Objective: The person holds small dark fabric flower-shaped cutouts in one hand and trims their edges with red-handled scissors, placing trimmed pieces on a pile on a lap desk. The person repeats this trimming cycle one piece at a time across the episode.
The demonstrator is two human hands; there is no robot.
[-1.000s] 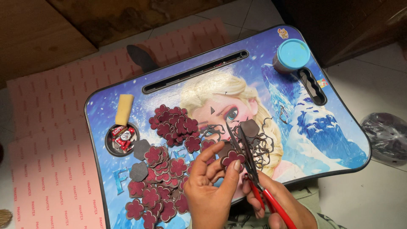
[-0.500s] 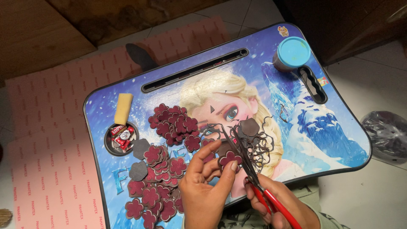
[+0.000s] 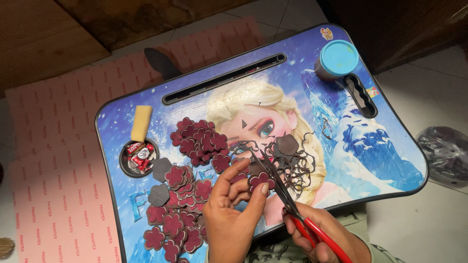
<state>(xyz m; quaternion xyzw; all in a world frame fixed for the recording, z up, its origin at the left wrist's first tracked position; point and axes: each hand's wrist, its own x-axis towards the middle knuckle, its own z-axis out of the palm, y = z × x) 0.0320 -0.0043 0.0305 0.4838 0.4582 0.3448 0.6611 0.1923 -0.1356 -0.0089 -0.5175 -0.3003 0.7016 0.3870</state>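
My left hand (image 3: 234, 214) pinches a small maroon flower-shaped cutout (image 3: 261, 181) between thumb and fingers above a blue printed lap tray (image 3: 370, 151). My right hand (image 3: 324, 236) grips red-handled scissors (image 3: 282, 187), whose dark blades reach up beside the cutout toward a tangle of thin dark trimmings (image 3: 292, 163). A pile of maroon flower cutouts (image 3: 200, 139) lies mid-tray. More flower cutouts (image 3: 178, 214) spread to the left of my left hand.
A yellow sponge block (image 3: 141, 122) and a round recess with small wrapped sweets (image 3: 138, 157) sit at the tray's left. A blue-lidded jar (image 3: 337, 58) stands at the far right corner. Pink printed sheets (image 3: 53, 165) cover the floor left; a dark plastic bag (image 3: 446, 153) lies right.
My left hand has turned the flower cutout slightly against the scissor blades. The scissors have shifted a little; the piles have not moved.
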